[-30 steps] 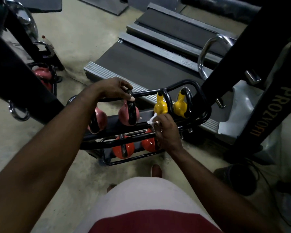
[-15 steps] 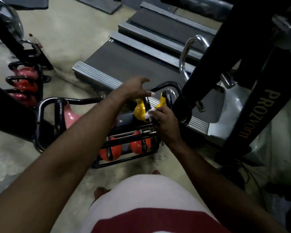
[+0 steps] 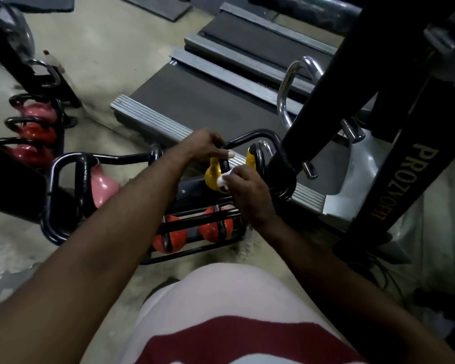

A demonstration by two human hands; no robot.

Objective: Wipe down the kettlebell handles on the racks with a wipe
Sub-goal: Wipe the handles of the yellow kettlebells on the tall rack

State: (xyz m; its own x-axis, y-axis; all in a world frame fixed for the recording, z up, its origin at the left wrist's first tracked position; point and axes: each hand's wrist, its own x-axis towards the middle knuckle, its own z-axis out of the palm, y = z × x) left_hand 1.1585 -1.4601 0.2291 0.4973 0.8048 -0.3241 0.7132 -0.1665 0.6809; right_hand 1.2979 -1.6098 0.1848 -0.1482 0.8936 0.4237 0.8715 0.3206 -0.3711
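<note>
left hand (image 3: 204, 147) curls over the black handle (image 3: 223, 164) of a yellow kettlebell (image 3: 212, 176) on the rack (image 3: 63, 164). at five o'clock, touching the bell, right hand (image 3: 247, 191) pinches a wipe (image 3: 223, 180); the handle runs up toward twelve, just above it.

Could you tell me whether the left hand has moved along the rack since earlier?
Yes. The left hand has shifted right along the rack, onto the handle of the yellow kettlebell near its right end.

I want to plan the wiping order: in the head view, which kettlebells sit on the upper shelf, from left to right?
Pink kettlebell → first yellow kettlebell → second yellow kettlebell.
</note>
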